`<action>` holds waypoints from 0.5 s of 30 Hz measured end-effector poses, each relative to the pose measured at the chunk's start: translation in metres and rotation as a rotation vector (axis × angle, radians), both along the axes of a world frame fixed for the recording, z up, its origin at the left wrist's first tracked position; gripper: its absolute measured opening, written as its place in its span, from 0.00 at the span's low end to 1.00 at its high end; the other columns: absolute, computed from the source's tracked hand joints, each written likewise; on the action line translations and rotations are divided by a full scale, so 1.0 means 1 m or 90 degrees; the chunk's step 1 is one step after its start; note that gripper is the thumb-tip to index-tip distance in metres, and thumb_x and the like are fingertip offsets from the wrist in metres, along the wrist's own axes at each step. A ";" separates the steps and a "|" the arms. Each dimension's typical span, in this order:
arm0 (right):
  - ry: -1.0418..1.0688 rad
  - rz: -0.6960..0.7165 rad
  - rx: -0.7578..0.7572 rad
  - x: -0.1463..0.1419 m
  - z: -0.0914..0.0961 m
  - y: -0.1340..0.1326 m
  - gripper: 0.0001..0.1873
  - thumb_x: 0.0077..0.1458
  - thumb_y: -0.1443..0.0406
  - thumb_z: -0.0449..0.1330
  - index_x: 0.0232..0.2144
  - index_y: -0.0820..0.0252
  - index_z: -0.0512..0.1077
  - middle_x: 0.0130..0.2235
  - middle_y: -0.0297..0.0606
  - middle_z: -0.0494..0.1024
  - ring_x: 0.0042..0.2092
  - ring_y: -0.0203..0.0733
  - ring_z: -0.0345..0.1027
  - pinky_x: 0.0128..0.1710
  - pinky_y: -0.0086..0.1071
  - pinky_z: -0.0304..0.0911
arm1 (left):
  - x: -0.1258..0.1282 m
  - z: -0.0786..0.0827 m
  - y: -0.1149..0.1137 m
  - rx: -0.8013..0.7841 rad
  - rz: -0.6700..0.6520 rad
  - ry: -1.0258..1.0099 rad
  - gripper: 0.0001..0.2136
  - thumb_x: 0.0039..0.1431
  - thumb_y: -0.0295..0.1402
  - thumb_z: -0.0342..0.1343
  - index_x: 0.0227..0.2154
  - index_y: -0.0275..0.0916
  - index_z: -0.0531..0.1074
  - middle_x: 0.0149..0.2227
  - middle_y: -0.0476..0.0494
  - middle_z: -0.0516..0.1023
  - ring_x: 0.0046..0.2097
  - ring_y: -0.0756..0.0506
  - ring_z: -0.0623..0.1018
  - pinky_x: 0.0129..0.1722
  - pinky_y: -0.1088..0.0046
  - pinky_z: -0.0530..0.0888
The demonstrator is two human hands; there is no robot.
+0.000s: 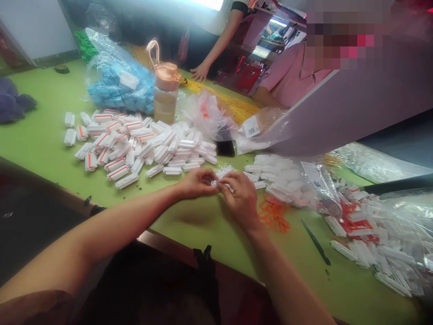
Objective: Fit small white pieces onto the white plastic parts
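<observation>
My left hand [197, 183] and my right hand [239, 197] meet over the table, fingertips pinched together on a small white plastic piece [214, 183]. Fingers cover most of it, so its full shape is hidden. Just behind the hands lies a heap of tiny white parts [225, 171]. To the left spreads a big pile of white plastic housings [162, 146], some with an orange-red stripe. Beside my right hand are loose orange strips [274, 215] and a stack of translucent white plastic parts [279, 174].
A bottle [165, 97] stands behind the pile, next to a bag of blue parts [118, 83]. A phone [225, 148] lies near yellow wires [233, 106]. At right are a thin dark-handled blade [316, 242] and more white housings [382, 253]. Two people are across the table [182, 216].
</observation>
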State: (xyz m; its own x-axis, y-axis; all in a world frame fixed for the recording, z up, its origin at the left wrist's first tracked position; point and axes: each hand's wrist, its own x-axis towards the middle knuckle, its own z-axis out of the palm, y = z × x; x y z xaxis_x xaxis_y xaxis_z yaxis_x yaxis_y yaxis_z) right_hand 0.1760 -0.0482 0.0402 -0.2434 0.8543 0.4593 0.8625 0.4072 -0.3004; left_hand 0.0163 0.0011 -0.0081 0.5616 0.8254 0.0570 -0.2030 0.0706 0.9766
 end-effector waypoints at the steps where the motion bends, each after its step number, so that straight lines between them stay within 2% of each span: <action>1: -0.038 -0.008 0.023 -0.001 0.000 -0.002 0.11 0.62 0.62 0.53 0.34 0.55 0.75 0.38 0.40 0.76 0.42 0.44 0.67 0.41 0.38 0.57 | 0.000 0.000 0.000 0.002 0.001 0.000 0.16 0.44 0.37 0.66 0.31 0.33 0.69 0.23 0.53 0.69 0.24 0.57 0.67 0.25 0.80 0.63; 5: -0.152 0.012 0.090 -0.006 -0.001 -0.012 0.13 0.63 0.63 0.52 0.41 0.54 0.77 0.40 0.40 0.79 0.41 0.43 0.67 0.39 0.39 0.51 | 0.000 -0.002 0.002 0.002 0.010 0.000 0.15 0.43 0.35 0.66 0.31 0.32 0.70 0.22 0.54 0.69 0.23 0.58 0.66 0.24 0.81 0.61; 8: -0.152 0.022 0.075 -0.006 -0.003 -0.016 0.13 0.62 0.63 0.53 0.44 0.54 0.76 0.42 0.40 0.79 0.41 0.43 0.68 0.39 0.40 0.51 | 0.000 -0.001 0.003 -0.013 0.013 0.005 0.15 0.41 0.34 0.66 0.30 0.32 0.70 0.23 0.53 0.71 0.24 0.57 0.68 0.25 0.80 0.63; 10: -0.079 0.011 0.053 0.001 -0.005 -0.014 0.13 0.62 0.61 0.53 0.43 0.53 0.77 0.44 0.40 0.79 0.42 0.43 0.68 0.41 0.40 0.54 | 0.000 0.000 0.003 -0.029 0.023 0.012 0.16 0.40 0.34 0.67 0.30 0.32 0.70 0.22 0.53 0.71 0.24 0.57 0.68 0.25 0.80 0.63; 12: 0.048 -0.018 0.039 0.014 -0.005 -0.009 0.14 0.62 0.60 0.52 0.42 0.53 0.77 0.44 0.41 0.77 0.44 0.43 0.68 0.43 0.40 0.58 | 0.000 0.002 0.003 -0.042 0.043 0.020 0.16 0.39 0.34 0.68 0.30 0.33 0.69 0.22 0.53 0.71 0.24 0.56 0.69 0.25 0.80 0.64; 14: 0.145 -0.051 0.004 0.032 -0.004 -0.004 0.15 0.62 0.58 0.52 0.38 0.55 0.76 0.41 0.42 0.77 0.44 0.44 0.69 0.42 0.39 0.61 | 0.000 0.003 0.004 -0.045 0.066 0.025 0.17 0.38 0.34 0.68 0.31 0.33 0.70 0.23 0.52 0.72 0.25 0.55 0.71 0.27 0.79 0.66; 15: 0.150 -0.062 -0.032 0.040 -0.004 -0.002 0.14 0.61 0.57 0.52 0.35 0.55 0.76 0.38 0.41 0.77 0.42 0.44 0.69 0.41 0.38 0.62 | 0.000 0.003 0.005 -0.045 0.077 0.027 0.18 0.38 0.34 0.69 0.31 0.33 0.70 0.24 0.51 0.73 0.26 0.55 0.72 0.28 0.78 0.67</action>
State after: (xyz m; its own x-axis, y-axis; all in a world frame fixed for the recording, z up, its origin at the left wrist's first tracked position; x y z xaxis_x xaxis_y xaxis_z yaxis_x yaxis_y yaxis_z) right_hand 0.2157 -0.0500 0.0363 -0.0500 0.8920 0.4494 0.8010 0.3046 -0.5154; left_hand 0.0162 0.0056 -0.0049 0.4583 0.8885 -0.0254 -0.1726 0.1170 0.9780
